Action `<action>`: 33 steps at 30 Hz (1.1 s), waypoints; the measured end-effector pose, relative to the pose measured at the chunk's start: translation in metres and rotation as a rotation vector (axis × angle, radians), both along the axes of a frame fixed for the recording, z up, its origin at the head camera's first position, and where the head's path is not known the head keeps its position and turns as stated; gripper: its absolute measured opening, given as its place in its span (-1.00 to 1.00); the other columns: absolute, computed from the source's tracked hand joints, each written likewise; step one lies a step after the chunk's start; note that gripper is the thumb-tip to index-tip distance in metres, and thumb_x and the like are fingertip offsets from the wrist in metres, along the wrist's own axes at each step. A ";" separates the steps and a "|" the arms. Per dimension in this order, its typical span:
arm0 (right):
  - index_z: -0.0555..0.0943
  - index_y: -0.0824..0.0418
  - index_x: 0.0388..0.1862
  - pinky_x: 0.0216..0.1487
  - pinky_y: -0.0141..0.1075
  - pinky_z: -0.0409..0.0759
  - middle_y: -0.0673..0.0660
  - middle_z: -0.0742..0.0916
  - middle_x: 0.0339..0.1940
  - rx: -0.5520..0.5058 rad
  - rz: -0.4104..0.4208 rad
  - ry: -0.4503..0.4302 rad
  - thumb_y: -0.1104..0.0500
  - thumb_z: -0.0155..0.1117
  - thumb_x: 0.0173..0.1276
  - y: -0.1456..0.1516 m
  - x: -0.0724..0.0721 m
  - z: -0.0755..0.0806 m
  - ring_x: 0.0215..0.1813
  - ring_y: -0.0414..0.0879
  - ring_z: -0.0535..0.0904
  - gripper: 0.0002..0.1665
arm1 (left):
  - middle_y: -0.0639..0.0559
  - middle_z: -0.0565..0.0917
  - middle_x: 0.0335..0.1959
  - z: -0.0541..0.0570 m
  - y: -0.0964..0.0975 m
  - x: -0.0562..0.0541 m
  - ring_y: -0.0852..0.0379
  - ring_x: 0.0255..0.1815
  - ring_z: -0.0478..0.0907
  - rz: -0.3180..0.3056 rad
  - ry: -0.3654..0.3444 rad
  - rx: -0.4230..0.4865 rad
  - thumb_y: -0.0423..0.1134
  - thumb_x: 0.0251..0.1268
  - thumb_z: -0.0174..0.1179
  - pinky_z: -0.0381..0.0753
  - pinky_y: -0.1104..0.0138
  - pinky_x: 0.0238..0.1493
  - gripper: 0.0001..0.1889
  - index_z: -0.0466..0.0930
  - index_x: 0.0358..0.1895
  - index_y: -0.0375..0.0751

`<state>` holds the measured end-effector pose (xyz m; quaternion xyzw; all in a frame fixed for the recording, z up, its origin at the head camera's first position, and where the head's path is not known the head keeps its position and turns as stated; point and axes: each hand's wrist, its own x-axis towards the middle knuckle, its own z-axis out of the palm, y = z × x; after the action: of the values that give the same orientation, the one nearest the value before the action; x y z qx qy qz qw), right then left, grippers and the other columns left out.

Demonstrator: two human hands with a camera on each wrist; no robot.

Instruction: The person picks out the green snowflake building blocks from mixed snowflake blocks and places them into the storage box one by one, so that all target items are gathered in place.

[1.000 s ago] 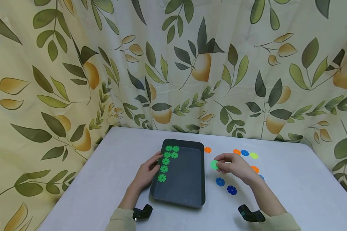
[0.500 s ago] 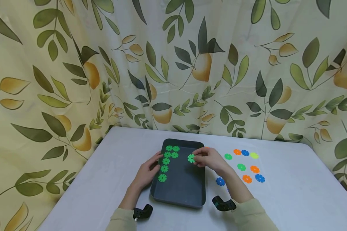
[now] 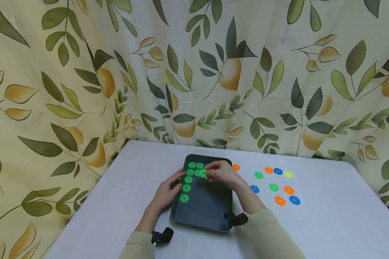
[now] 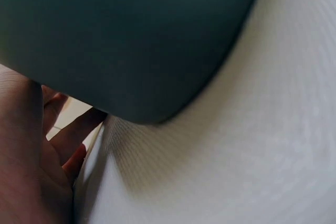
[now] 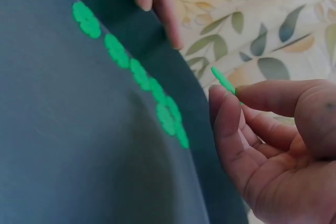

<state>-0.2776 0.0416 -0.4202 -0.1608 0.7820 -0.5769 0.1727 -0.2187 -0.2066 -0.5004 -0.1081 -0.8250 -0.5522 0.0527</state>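
A dark grey rectangular tray (image 3: 204,208) lies on the white table. Along its left side runs a column of green notched plastic discs (image 3: 187,188), with short rows branching right at the top. My left hand (image 3: 168,189) holds the tray's left edge, thumb at the rim; its fingers (image 4: 79,135) go partly behind the tray in the left wrist view. Between thumb and fingertips my right hand (image 3: 222,172) pinches another green disc (image 5: 223,81). In the right wrist view this disc is tilted on edge, above the tray floor; from the head it overlaps the second row's right end.
Right of the tray lie loose discs: several orange ones (image 3: 280,200), several blue ones (image 3: 294,200), two green ones (image 3: 273,187) and a yellow-green one (image 3: 288,174). A leaf-patterned curtain (image 3: 194,72) hangs behind and left of the table. Each wrist wears a black camera band.
My right hand has carried the green disc leftward from beside the tray, across it, to the upper rows. The left hand has stayed at the tray edge. The head view has shifted slightly.
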 end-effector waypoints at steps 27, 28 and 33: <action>0.65 0.54 -0.08 -0.31 -0.29 0.73 0.16 0.74 -0.47 0.154 -0.035 -0.044 0.41 0.27 0.32 -0.028 -0.012 -0.029 -0.48 -0.13 0.63 -0.76 | 0.13 0.33 0.52 -0.004 0.000 0.002 -0.01 0.45 0.36 -0.016 0.009 0.010 -0.39 0.47 0.09 0.28 0.00 0.46 -0.55 0.51 0.39 -0.12; 0.66 0.53 -0.08 -0.30 -0.29 0.74 0.15 0.74 -0.47 0.160 -0.039 -0.040 0.41 0.27 0.32 -0.028 -0.012 -0.029 -0.48 -0.13 0.63 -0.77 | 0.12 0.33 0.52 -0.004 -0.001 0.001 -0.02 0.44 0.36 -0.016 0.013 0.010 -0.39 0.47 0.09 0.28 -0.01 0.45 -0.55 0.51 0.39 -0.13; 0.66 0.54 -0.08 -0.28 -0.26 0.75 0.17 0.73 -0.42 0.175 -0.036 -0.026 0.40 0.27 0.34 -0.029 -0.010 -0.027 -0.45 -0.10 0.66 -0.77 | 0.12 0.33 0.52 -0.002 -0.001 0.001 -0.02 0.44 0.37 -0.020 0.016 0.008 -0.40 0.47 0.08 0.29 0.00 0.45 -0.54 0.51 0.39 -0.14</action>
<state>-0.2880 0.0123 -0.4471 -0.1234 0.8299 -0.5114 0.1858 -0.2180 -0.2075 -0.5028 -0.1205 -0.8213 -0.5549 0.0546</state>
